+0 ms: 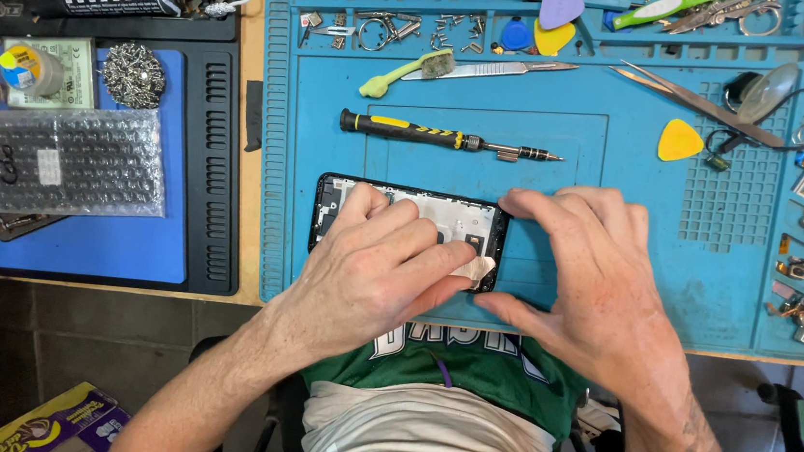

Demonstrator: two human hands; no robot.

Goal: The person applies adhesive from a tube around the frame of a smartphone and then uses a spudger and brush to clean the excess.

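An opened black phone (442,212) lies flat on the blue repair mat (582,164), its white inner plate showing. My left hand (374,267) rests on top of it, with the index finger pressing a small pale pad near the phone's right end. My right hand (592,272) braces the phone's right edge, fingers curled over the top corner and thumb along the lower edge. Neither hand holds a tool.
A black-and-yellow screwdriver (444,138) lies just beyond the phone. A green brush (406,71), metal spudger (493,68), tweezers (699,105), picks (679,142) and loose screws sit farther back. A bubble-wrapped part (68,160) lies on the left mat.
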